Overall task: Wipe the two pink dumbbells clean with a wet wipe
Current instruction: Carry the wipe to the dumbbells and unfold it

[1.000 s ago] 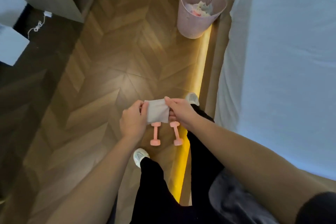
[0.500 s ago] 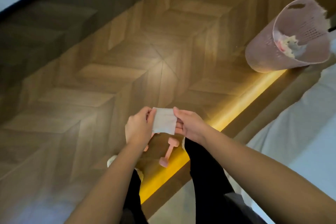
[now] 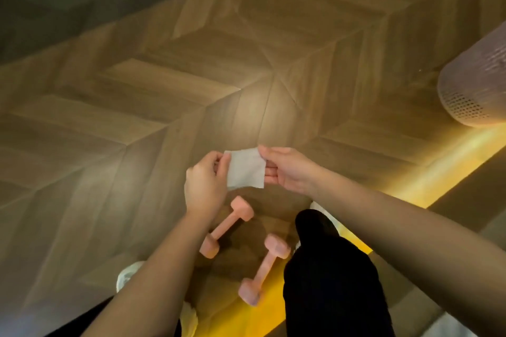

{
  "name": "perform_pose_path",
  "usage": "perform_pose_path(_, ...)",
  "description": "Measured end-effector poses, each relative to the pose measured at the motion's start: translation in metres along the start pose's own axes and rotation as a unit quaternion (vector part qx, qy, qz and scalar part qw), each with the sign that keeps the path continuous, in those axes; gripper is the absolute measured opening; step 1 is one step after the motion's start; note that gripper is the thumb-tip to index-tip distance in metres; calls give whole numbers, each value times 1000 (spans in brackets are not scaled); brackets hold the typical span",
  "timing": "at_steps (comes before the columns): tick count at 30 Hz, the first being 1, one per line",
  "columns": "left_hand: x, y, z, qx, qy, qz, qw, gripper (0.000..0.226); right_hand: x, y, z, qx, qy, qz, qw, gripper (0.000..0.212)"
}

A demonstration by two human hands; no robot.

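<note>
A white wet wipe is stretched flat between my two hands, above the floor. My left hand pinches its left edge and my right hand pinches its right edge. Below the hands, two pink dumbbells lie on the wooden floor between my feet. The left dumbbell is partly hidden by my left forearm. The right dumbbell lies beside my right leg. Neither hand touches a dumbbell.
A pink perforated bin stands at the right edge, next to a strip of yellow light along the bed base. My black trouser leg and white shoes flank the dumbbells. Herringbone wood floor stretches ahead.
The view has swung left and down, so the bed has left the frame and the bin has slid to the right edge. Both hands keep holding the wipe spread out above the dumbbells.
</note>
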State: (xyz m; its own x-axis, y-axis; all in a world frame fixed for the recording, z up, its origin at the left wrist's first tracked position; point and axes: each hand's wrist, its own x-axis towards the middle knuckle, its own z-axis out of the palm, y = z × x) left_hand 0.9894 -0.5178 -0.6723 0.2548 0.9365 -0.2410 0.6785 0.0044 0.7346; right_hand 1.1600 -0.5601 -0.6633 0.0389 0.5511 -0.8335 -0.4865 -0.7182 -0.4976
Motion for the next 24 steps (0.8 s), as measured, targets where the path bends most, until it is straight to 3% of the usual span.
perform_pose_path(8,-8,-36,-18,-4,47,57,997,28,9,31,23,-41,-31,-74,996,20)
perform_pose_path(14,-80,-12,-62,-12,83,93,992,29,-72,47,49,-80,-58,-115,988,20)
perform_pose_path(18,-106,2,-80,-22,109,108,988,31,-116,55,60,-39,-69,-146,986,26)
perform_pose_path(24,-108,-5,-74,-30,92,105,990,29,-115,60,59,-32,-56,-163,984,7)
